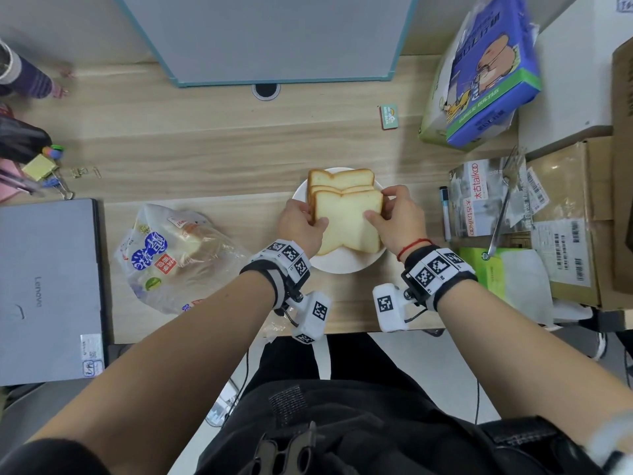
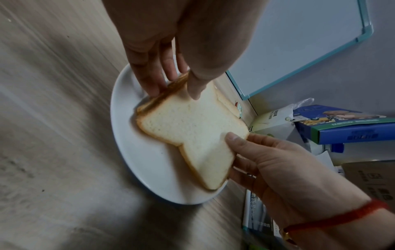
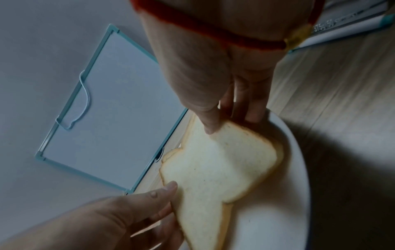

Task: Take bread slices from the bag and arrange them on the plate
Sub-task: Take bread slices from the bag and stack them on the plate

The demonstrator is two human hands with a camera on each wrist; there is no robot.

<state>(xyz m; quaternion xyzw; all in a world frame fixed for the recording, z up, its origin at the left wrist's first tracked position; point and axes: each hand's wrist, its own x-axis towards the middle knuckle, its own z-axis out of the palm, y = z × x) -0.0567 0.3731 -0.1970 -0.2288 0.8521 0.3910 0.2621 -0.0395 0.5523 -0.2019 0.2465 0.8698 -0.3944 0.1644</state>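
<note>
A white plate sits at the middle of the wooden desk with overlapping bread slices on it. The top slice is held at both sides: my left hand pinches its left edge, thumb on top and fingers under. My right hand pinches its right edge the same way. In the left wrist view the top slice lies over the plate with lower slices under it. The right wrist view shows the slice above the plate. The bread bag, with bread inside, lies left of the plate.
A closed grey laptop lies at the left. A framed whiteboard stands at the back. Tissue packs, boxes, a fork and a marker crowd the right. Clips and keys lie far left.
</note>
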